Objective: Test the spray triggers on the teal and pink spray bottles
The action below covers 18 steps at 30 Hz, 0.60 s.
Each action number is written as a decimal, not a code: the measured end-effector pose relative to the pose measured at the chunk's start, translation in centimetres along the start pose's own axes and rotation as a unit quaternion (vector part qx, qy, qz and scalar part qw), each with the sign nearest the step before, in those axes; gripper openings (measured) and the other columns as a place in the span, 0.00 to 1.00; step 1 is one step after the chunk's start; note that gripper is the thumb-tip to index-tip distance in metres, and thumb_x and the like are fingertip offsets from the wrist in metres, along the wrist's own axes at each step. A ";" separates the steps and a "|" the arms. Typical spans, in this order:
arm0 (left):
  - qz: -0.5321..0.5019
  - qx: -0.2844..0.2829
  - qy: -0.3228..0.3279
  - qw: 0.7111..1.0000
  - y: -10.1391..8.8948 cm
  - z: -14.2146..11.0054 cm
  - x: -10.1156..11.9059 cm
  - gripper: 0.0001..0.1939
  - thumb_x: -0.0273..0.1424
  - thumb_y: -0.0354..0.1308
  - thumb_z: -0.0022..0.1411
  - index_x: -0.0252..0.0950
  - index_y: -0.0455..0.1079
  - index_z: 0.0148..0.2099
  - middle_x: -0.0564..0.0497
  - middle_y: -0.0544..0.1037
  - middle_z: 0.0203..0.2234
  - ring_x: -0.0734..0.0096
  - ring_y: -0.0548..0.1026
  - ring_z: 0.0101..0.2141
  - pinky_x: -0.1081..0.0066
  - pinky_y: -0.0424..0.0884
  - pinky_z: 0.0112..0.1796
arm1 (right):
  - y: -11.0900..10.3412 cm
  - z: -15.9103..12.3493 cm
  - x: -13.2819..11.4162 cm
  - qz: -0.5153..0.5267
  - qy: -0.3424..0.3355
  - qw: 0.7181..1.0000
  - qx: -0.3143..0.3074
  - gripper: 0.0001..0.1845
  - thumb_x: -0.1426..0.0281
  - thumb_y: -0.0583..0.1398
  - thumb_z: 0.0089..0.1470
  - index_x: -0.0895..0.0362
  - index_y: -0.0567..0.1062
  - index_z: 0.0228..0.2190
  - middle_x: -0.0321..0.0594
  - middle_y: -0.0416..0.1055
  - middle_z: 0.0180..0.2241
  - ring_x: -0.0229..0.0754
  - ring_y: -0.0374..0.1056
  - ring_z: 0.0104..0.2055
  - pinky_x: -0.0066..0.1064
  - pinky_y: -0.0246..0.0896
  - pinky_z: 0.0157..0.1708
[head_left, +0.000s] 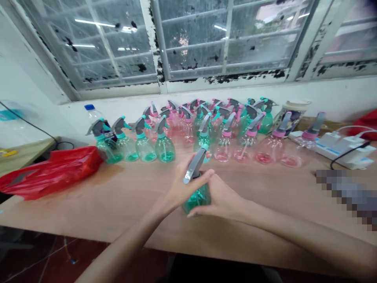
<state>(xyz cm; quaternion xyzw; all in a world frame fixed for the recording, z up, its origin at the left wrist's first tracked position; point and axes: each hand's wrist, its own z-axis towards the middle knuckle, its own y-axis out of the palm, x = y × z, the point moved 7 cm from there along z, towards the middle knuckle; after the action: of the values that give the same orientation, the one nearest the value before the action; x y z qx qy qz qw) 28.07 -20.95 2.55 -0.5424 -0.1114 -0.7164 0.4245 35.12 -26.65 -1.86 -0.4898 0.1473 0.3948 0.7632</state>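
Note:
A green spray bottle (198, 199) with a grey trigger head is held between my two hands over the front middle of the table. My left hand (181, 181) wraps the neck and trigger head, its thumb lying across below the grey lever. Around the right side and lower body of the bottle curls my right hand (222, 198). Behind them, a green spray bottle (165, 151) and several others like it stand upright in a row. To the right, a pink spray bottle (223, 151) stands beside several more pink ones.
A red plastic bag (59, 173) lies on the table (132, 212) at left. On the right are a white power strip (341, 149) with plugs and cables, a patterned cup (291, 114) and a blurred-out patch. A blue-capped bottle (92, 114) stands at the back left, below the barred windows.

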 end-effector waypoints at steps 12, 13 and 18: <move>0.039 0.009 -0.032 0.999 2.1 1.2 0.3 0.22 0.27 0.55 0.52 0.42 0.69 0.51 0.48 0.77 0.48 0.59 0.77 0.47 0.63 0.75 0.44 | -7.7 -7.4 12.8 -0.186 0.117 0.975 -0.023 0.26 0.54 0.55 0.61 0.54 0.68 0.56 0.49 0.65 0.60 0.53 0.63 0.60 0.52 0.59 0.59; 0.047 0.003 -0.036 0.998 2.2 1.4 0.3 0.21 0.26 0.55 0.52 0.41 0.69 0.50 0.48 0.78 0.46 0.60 0.77 0.46 0.63 0.75 0.43 | -7.6 -7.5 13.1 -0.191 0.110 0.975 -0.025 0.25 0.55 0.55 0.62 0.54 0.68 0.56 0.48 0.65 0.60 0.53 0.62 0.61 0.51 0.59 0.60; 0.063 -0.031 -0.057 0.996 3.1 2.5 -0.4 0.16 0.28 0.56 0.51 0.40 0.68 0.45 0.51 0.77 0.32 0.63 0.78 0.35 0.64 0.75 0.39 | -6.7 -7.3 12.4 -0.204 0.076 0.975 -0.029 0.23 0.59 0.52 0.65 0.55 0.71 0.55 0.48 0.66 0.60 0.51 0.59 0.64 0.50 0.56 0.61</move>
<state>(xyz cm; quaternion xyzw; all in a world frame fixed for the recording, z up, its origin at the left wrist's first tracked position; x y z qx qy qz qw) 32.03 -21.08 2.23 -0.6012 -0.0783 -0.6594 0.4446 49.29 -28.67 -8.76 -0.5601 0.0904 0.1959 0.7998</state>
